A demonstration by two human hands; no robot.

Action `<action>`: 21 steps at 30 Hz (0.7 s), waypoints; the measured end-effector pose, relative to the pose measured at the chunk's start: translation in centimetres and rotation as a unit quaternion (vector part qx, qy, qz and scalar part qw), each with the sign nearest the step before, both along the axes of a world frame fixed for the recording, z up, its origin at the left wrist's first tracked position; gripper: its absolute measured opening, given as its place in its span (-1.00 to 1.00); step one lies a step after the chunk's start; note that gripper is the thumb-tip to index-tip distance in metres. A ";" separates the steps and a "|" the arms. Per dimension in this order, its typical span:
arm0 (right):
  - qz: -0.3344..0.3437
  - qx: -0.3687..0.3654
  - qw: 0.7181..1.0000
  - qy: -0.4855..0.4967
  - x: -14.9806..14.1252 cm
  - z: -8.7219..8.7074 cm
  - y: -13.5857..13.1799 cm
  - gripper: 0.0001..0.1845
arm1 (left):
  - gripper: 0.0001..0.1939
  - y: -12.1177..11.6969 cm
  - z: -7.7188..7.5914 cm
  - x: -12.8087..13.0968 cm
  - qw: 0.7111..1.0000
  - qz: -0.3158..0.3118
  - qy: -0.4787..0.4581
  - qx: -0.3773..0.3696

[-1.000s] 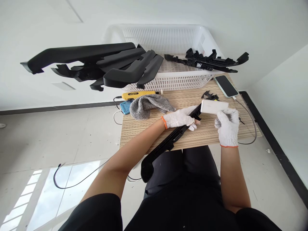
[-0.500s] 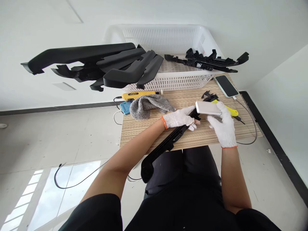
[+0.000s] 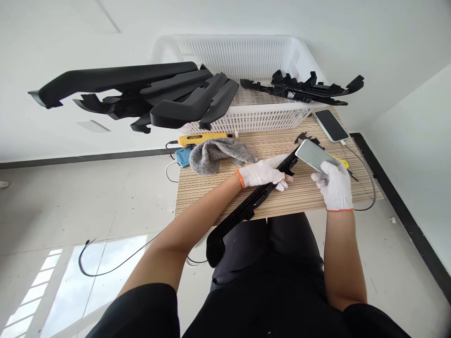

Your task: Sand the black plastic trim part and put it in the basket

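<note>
Our left hand (image 3: 262,172) grips the long black part (image 3: 243,211) across the table (image 3: 200,192), seemingly to steady it because its curved end (image 3: 215,249) overhangs the near edge, while our right hand (image 3: 336,188) pinches a flat block (image 3: 312,155) by one end, perhaps leaving its grey face uncovered.

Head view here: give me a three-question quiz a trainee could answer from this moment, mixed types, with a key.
1. Multiple choice: what does the left hand hold?
A) the gray cloth
B) the long black part
C) the yellow tool

2. True or false: the right hand is empty.

3. Fill in: a phone lies on the table with a ____ plugged into it.

Key: 1. B. 2. False; it holds a flat slab. 3. Cable.
</note>
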State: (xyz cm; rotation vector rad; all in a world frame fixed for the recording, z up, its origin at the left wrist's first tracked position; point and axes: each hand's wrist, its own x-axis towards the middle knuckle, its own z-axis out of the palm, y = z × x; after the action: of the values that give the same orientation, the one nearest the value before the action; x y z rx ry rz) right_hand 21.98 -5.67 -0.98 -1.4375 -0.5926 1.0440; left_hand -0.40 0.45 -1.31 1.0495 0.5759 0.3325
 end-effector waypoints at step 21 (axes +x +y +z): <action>0.051 0.006 0.987 -0.150 -1.6 0.1 -0.7 -0.49 | -0.10 -0.2 0.6 0.1 1.000 0.007 0.010 0.008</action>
State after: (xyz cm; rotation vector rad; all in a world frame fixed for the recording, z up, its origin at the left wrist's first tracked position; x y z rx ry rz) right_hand 20.40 -6.41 -0.93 -1.5792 -0.8967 0.9064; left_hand -0.33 0.27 -0.69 1.0660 0.6002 0.3406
